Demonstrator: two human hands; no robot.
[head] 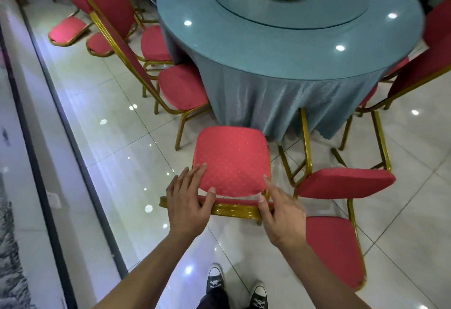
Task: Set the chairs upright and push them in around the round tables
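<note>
Bare forearms (151, 264), dark trousers (214, 297), black-and-white lace-up sneakers (214, 278).

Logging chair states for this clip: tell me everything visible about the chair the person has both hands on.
The chair stands upright, facing the round table, its red dotted seat just short of the blue tablecloth. The frame looks like gold-painted metal. The left hand and right hand rest on the backrest's top rail, fingers mostly straight. A tipped chair lies close on its right.
</note>
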